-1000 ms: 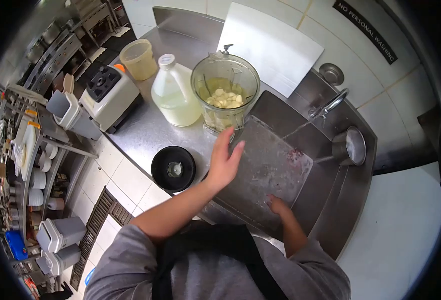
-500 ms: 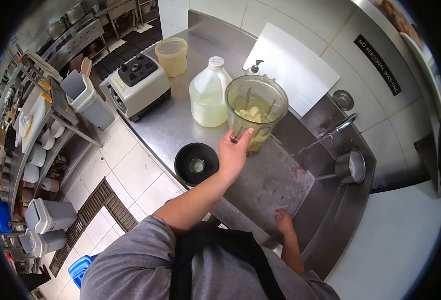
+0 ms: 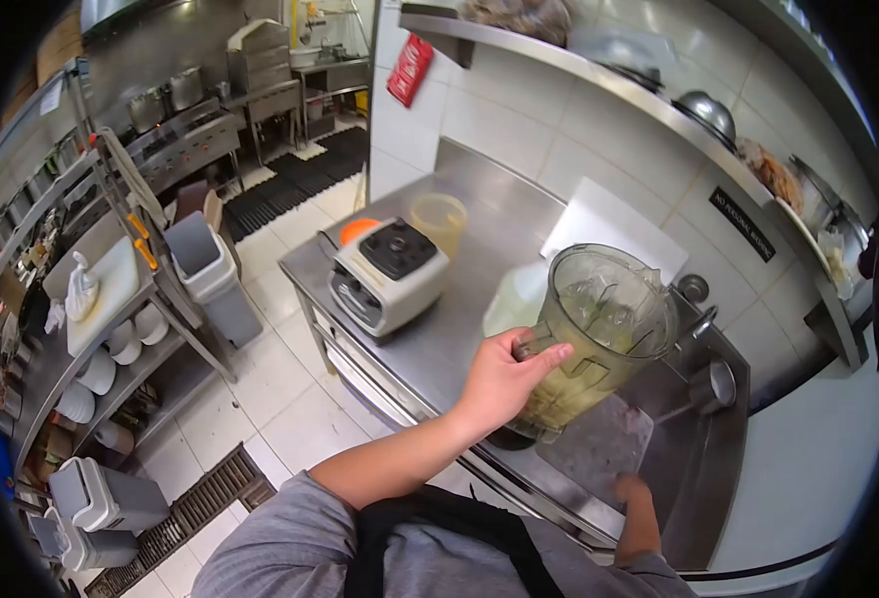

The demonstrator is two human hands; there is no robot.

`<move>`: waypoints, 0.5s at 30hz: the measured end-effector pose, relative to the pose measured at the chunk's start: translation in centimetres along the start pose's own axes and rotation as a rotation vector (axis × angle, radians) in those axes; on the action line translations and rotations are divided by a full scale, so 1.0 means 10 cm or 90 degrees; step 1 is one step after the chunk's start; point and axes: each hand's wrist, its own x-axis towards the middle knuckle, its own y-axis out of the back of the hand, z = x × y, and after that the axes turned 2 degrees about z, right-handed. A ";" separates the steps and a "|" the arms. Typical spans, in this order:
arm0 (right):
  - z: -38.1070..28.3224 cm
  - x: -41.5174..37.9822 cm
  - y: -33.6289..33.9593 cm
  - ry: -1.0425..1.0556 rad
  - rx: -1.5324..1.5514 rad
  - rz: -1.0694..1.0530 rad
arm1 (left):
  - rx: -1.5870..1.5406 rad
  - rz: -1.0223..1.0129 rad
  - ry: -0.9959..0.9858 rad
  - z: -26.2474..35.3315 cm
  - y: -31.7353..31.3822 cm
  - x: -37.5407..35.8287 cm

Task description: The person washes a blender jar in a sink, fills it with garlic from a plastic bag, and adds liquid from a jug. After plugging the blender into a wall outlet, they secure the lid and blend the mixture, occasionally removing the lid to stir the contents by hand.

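Observation:
My left hand [image 3: 509,379] is closed round the handle of a clear blender jar [image 3: 609,329], thumb on top. Pale yellow-green liquid shows inside, and the jar is held up above the steel counter. Low at the right, my right hand [image 3: 634,488] hangs by the sink's front edge near a stained grey board [image 3: 599,448]; its fingers are too small and blurred to read. The blender base [image 3: 389,274] stands further left with no jar on it. Partly hidden behind the jar are a plastic jug [image 3: 511,299] and, below, a black bowl [image 3: 509,439].
A translucent tub [image 3: 439,219] and something orange [image 3: 357,231] sit behind the blender base. A saucepan [image 3: 713,384] is at the sink's right, by the faucet [image 3: 701,324]. Overhead runs a wall shelf [image 3: 599,75]. Grey bins [image 3: 210,269] and a rack stand left.
The view has swung up and left. My left hand has raised the blender jar nearer to me and tilted it, so the pale chunks seen earlier no longer show clearly. My right hand stays low.

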 end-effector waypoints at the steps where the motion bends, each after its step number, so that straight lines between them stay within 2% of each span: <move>1: -0.23 -0.14 0.16 -0.041 0.069 0.017 | 0.006 0.003 -0.013 0.19 0.15 -0.07; 2: -0.52 -0.35 0.44 -0.081 0.140 0.034 | -0.004 0.025 -0.024 0.39 0.27 -0.15; 3: -0.68 -0.24 0.45 -0.075 0.141 0.044 | -0.015 0.047 -0.031 0.54 0.41 -0.21; 5: -1.03 -0.10 0.38 -0.212 0.692 0.264 | 0.001 0.032 -0.041 0.72 0.77 -0.31; 6: -1.24 -0.14 0.52 -0.212 0.698 0.261 | 0.078 0.056 -0.048 0.80 0.96 -0.35; 7: -1.44 -0.15 0.67 -0.154 0.645 0.323 | 0.155 0.077 -0.051 0.86 1.13 -0.38; 8: -1.62 -0.22 0.82 -0.101 0.592 0.377 | 0.139 0.096 -0.058 1.00 1.25 -0.42; 10: -1.77 0.18 0.55 -0.033 0.602 0.464 | 0.132 0.149 -0.081 1.21 1.45 -0.44; 11: -1.90 0.21 0.67 -0.059 0.782 0.366 | 0.141 0.182 -0.100 1.24 1.57 -0.39; 12: -2.07 -0.04 1.21 -0.133 0.976 0.130 | 0.122 0.205 -0.116 1.25 1.71 -0.33; 13: -2.22 -0.12 1.38 -0.139 1.050 0.143 | 0.104 0.232 -0.132 1.24 1.84 -0.25; 15: -2.33 -0.10 1.55 -0.160 1.152 0.072 | 0.083 0.235 -0.178 1.34 1.96 -0.05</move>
